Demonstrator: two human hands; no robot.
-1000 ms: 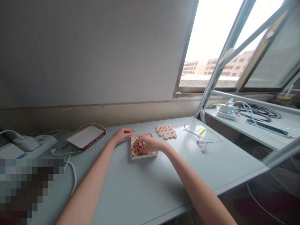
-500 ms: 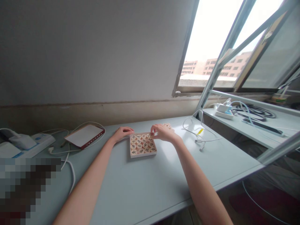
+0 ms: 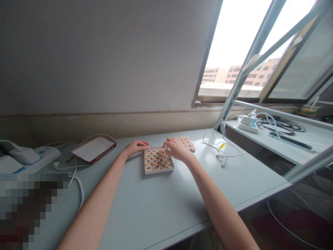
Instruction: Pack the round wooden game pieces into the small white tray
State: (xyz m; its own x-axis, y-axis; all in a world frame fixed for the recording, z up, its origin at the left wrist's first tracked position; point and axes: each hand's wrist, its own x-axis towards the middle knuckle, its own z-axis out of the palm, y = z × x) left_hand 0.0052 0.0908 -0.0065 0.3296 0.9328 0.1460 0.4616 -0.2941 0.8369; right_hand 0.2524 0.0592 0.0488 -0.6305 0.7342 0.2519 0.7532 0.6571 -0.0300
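A small square white box (image 3: 158, 171) lies on the pale blue table (image 3: 161, 205), filled with several round wooden chess pieces (image 3: 156, 160) marked in black and red. My left hand (image 3: 136, 147) rests flat against the box's far left corner, fingers stretched out. My right hand (image 3: 177, 149) hovers over the box's far right corner with fingers curled in a pinch; what they hold is hidden. A loose cluster of more wooden pieces (image 3: 187, 142) lies on the table just beyond my right hand.
A red-edged tablet (image 3: 94, 149) with cables lies at the left, beside a white and blue power strip (image 3: 31, 158). White cables (image 3: 221, 147) trail at the right. A second table (image 3: 283, 133) with a charger stands by the window. The table's front edge runs below my arms.
My right hand rose from the middle of the box, reached to the loose pieces beyond it, and has come back to the box's far right corner. The left hand stayed put.
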